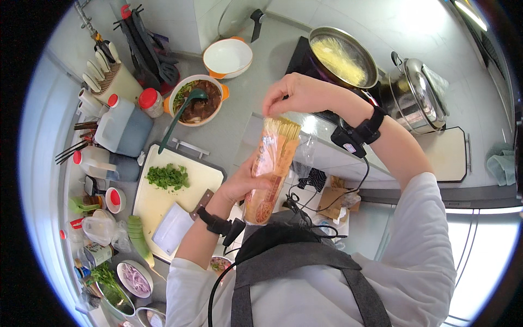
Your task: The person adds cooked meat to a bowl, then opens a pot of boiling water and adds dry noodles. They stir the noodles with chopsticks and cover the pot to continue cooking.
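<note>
My left hand (251, 182) is wrapped round an orange-and-clear package of dried noodles (275, 163), held upright before my chest. Pale noodle ends stick out of its open top. Over that top my right hand (287, 94) is closed in a pinch, its fingertips at the package's upper left corner; what they grip is hidden. Beyond my right forearm, a pan (343, 57) on the dark cooktop holds pale yellow noodles. To the left stands a white pot (218, 111) of dark braised food and greens, a green ladle (177, 122) resting in it.
On the left, a cutting board (144, 199) bears chopped greens (168, 177) and a cleaver (174, 229). An empty white pot (227, 57) sits behind. A knife block (117, 82) and large jugs (124, 128) line the wall. A steel pot (417, 95) stands right.
</note>
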A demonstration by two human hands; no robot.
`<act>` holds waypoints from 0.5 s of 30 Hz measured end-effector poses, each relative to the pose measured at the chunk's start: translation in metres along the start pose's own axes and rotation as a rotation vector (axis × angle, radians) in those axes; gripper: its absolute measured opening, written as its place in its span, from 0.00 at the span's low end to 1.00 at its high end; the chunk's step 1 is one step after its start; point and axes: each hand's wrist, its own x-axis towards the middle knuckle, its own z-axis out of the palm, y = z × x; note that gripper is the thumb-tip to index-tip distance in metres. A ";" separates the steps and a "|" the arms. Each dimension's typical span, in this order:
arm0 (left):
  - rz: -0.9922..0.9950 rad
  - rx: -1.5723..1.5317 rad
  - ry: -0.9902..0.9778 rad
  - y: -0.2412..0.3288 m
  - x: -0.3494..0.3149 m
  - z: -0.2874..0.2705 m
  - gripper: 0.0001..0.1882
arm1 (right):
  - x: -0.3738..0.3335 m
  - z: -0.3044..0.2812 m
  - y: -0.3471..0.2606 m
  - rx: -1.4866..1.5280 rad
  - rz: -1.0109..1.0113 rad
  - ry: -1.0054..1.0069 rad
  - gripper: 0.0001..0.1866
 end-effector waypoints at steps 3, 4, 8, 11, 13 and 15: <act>0.012 -0.017 -0.006 -0.012 -0.003 0.008 0.47 | -0.012 0.006 -0.002 -0.015 0.017 0.166 0.10; 0.005 -0.035 0.023 -0.017 -0.005 0.012 0.45 | -0.019 0.008 -0.004 -0.007 -0.052 0.212 0.10; 0.022 -0.071 0.090 -0.035 -0.011 0.034 0.38 | -0.067 0.024 -0.011 -0.118 -0.185 0.317 0.19; 0.078 -0.080 0.140 -0.050 -0.010 0.055 0.36 | -0.109 0.059 -0.007 -0.189 -0.092 0.463 0.29; 0.117 -0.076 0.155 -0.065 -0.007 0.071 0.36 | -0.135 0.090 0.001 -0.343 -0.023 0.529 0.33; 0.144 -0.100 0.118 -0.082 -0.003 0.086 0.37 | -0.161 0.118 0.012 -0.457 0.071 0.564 0.39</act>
